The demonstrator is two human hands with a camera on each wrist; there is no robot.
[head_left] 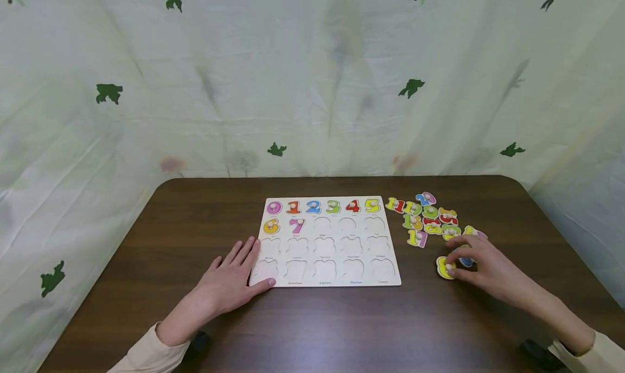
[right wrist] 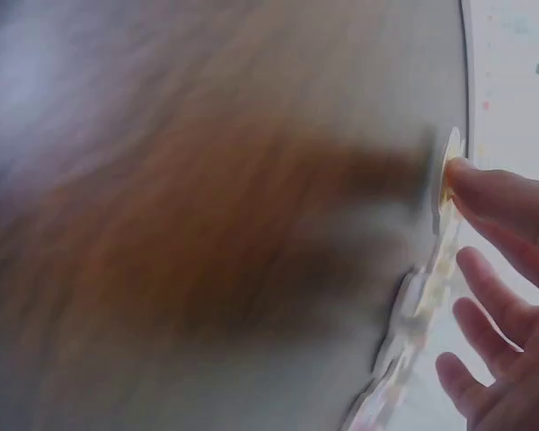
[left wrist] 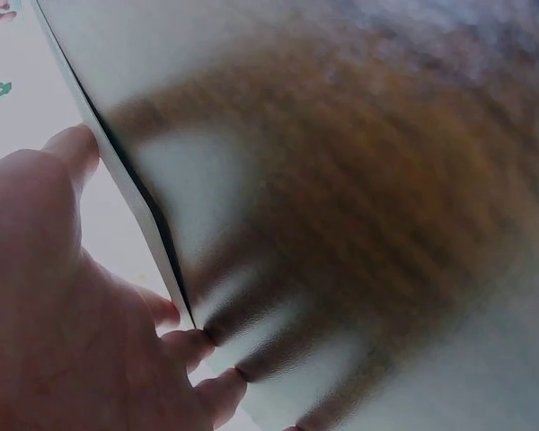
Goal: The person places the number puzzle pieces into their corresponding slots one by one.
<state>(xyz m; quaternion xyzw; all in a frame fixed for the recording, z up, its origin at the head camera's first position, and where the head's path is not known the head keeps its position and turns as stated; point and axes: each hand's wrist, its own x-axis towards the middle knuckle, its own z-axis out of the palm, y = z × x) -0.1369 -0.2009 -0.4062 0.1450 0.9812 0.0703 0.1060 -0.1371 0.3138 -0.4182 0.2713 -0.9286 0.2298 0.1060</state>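
Note:
A white number puzzle board (head_left: 337, 275) lies on the table, with the pieces 0 to 7 set in its upper rows. At its left edge rests my left hand (head_left: 229, 281), fingers spread, with the thumb on the lower left corner. In the left wrist view the fingertips touch the board edge and the table. My right hand (head_left: 480, 262) pinches the small peg of a yellow number piece (head_left: 441, 267) between thumb and finger. The piece looks like an 8, though fingers partly cover it. In the right wrist view this yellow piece (right wrist: 446, 180) stands edge-on at the fingertips.
Several loose two-digit pieces, such as a 17 (head_left: 417, 238), lie right of the board. A blue piece (head_left: 466, 262) is partly hidden under my right hand. The brown table (head_left: 337, 329) ends at a leaf-patterned curtain (head_left: 312, 91).

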